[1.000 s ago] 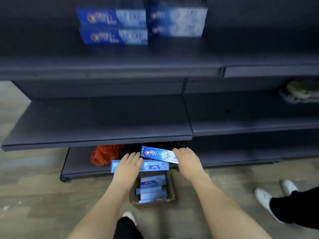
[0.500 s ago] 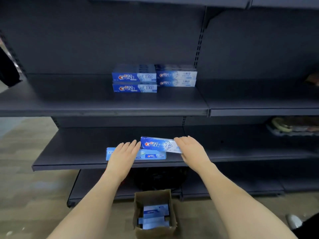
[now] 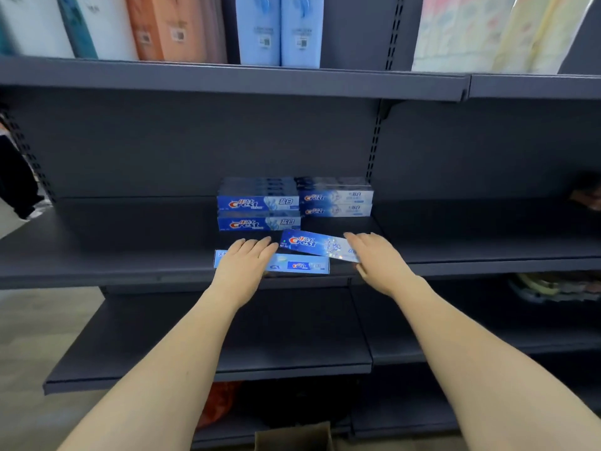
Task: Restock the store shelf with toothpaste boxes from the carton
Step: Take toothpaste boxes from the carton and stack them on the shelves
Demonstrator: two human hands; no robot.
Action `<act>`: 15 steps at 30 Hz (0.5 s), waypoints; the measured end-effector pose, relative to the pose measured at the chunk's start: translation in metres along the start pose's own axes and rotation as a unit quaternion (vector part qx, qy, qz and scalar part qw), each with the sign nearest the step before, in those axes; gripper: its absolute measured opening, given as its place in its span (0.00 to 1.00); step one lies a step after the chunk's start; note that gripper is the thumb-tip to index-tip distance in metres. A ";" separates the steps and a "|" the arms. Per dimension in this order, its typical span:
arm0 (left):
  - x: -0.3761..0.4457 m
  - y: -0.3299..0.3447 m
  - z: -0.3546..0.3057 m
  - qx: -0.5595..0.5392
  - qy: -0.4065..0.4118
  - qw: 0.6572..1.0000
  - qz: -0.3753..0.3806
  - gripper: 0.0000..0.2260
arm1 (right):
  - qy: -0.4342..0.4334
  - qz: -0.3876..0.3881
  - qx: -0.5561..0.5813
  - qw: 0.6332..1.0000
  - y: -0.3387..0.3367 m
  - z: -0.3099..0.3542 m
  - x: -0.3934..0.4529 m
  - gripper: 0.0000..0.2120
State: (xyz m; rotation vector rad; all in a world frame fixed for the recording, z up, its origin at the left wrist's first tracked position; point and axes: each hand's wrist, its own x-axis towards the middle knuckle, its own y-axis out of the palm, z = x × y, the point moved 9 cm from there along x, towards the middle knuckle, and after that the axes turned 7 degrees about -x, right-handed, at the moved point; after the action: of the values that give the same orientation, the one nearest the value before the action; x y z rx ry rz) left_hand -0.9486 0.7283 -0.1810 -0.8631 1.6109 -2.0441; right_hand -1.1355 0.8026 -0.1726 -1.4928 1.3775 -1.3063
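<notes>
Glossy printed card toothpaste boxes [image 3: 258, 203] on a matt dark metal shelf [image 3: 130, 242]; brown cardboard carton [image 3: 292, 436]

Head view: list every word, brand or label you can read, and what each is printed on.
"Crest" and "盐白": both boxes of the left stack on the shelf.
"Crest": both boxes of the right stack; smaller print blurred.
"Crest": dark blue box held in the right hand.
Light blue box under the left hand: logo too small.
Top-shelf package labels: unreadable.
</notes>
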 end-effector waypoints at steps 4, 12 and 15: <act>0.023 0.009 0.013 -0.081 -0.017 0.996 0.035 0.26 | 0.019 0.078 0.039 0.996 0.010 -0.009 0.030 0.31; 0.050 0.034 0.029 -0.151 -0.008 0.978 0.144 0.29 | 0.031 0.237 0.081 0.968 0.047 -0.020 0.059 0.34; 0.059 0.041 0.033 -0.177 0.001 0.967 0.181 0.31 | 0.043 0.270 0.087 0.958 0.058 -0.023 0.060 0.35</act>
State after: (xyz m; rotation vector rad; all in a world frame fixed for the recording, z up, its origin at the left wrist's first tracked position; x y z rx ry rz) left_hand -0.9716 0.6558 -0.2030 -0.6164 2.0017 -1.5334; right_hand -1.1772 0.7366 -0.2097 -0.8616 1.5404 -1.1091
